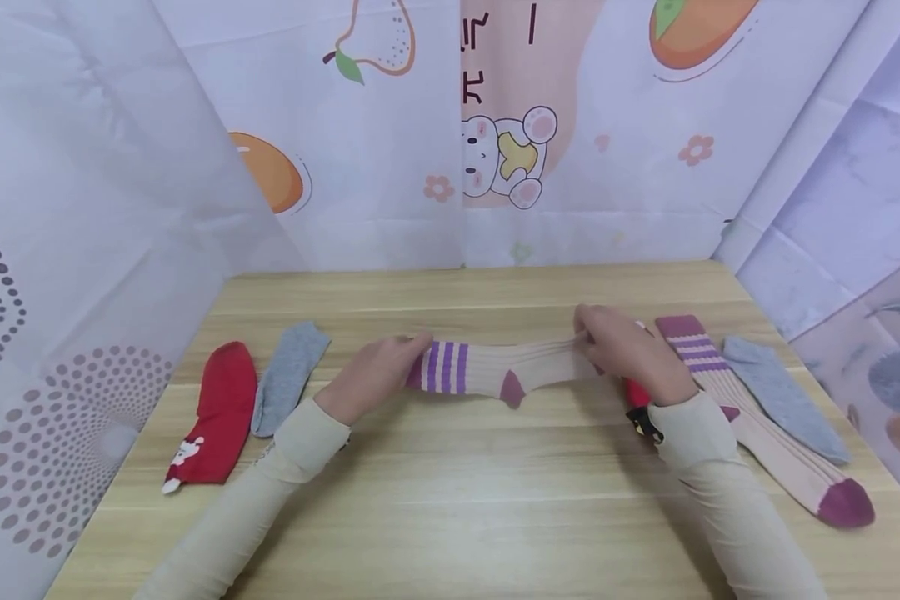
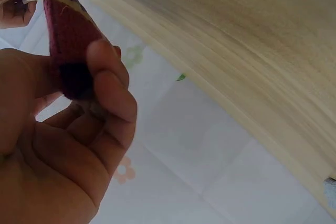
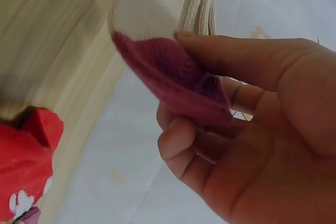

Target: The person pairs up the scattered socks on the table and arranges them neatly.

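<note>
A cream sock (image 1: 487,371) with purple stripes and a maroon heel is stretched sideways between both hands, above the table. My left hand (image 1: 371,375) pinches its maroon cuff (image 2: 71,40), which gapes a little in the left wrist view. At the other end, my right hand (image 1: 630,350) pinches the sock near its maroon toe (image 3: 168,72). Beneath the right wrist lies a red sock (image 3: 26,156), mostly hidden in the head view. Beside it rests a matching striped cream sock (image 1: 765,417), partly covered by the right sleeve.
A red sock (image 1: 225,408) with a white figure and a grey sock (image 1: 288,375) lie on the table's left side. Another grey sock (image 1: 787,400) lies at the far right. Printed curtains (image 1: 375,167) rise behind the wooden table (image 1: 457,508).
</note>
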Tool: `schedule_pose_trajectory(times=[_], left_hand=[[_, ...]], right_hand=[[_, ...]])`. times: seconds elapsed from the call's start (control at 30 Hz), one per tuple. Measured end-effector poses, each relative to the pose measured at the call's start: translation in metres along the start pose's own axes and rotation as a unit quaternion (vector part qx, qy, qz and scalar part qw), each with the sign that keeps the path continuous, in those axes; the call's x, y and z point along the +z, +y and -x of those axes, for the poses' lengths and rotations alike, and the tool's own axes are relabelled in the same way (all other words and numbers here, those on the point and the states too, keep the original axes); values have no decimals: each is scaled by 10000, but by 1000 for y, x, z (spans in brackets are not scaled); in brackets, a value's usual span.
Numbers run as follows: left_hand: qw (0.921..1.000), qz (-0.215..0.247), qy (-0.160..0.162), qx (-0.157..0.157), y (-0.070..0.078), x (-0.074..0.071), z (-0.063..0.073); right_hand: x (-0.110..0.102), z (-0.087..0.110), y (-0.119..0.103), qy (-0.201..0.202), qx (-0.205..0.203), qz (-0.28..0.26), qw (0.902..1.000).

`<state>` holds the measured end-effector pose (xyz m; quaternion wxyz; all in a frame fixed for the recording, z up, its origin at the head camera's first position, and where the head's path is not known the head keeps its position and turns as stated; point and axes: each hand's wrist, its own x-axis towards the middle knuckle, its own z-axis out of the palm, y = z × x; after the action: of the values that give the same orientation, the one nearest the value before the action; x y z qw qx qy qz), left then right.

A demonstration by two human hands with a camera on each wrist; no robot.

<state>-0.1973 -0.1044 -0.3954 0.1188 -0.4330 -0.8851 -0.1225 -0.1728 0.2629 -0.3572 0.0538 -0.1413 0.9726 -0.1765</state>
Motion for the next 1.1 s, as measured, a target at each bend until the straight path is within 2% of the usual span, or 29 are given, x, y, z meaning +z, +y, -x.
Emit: schedule_pose_trajectory(times=[0.27, 0.37, 0.5, 0.6, 0.7, 0.77, 0.87, 0.93, 1.1], left_hand=[[9993, -258, -249, -119, 1, 4, 0], [9989, -273, -358, -101, -1, 7, 2], [9991, -288, -302, -30, -3, 10, 3], [9983, -498, -307, -60, -2, 10, 2], [9952, -832, -503, -53, -1, 9, 0], [9930, -966, -679, 88, 1, 10, -1], [9909, -901, -942, 331, 5, 11, -2], [9909, -755, -1051, 370, 7, 13, -1], [9941, -251, -1051, 117, 9, 14, 0]], right_hand=[[6, -3, 5, -59, -130, -3, 9999], [9, -3, 6, -135, -61, 49, 9999], [8, -3, 6, -214, 40, 136, 9997], [6, -1, 4, -171, 87, 272, 9994], [1, 1, 2, -103, 99, 356, 9993], [-1, 2, 0, -103, 100, 378, 9992], [-4, 4, -3, -90, 126, 446, 9989], [-6, 5, -4, -46, 209, 561, 9982], [-11, 8, -4, 137, 440, 756, 9961]])
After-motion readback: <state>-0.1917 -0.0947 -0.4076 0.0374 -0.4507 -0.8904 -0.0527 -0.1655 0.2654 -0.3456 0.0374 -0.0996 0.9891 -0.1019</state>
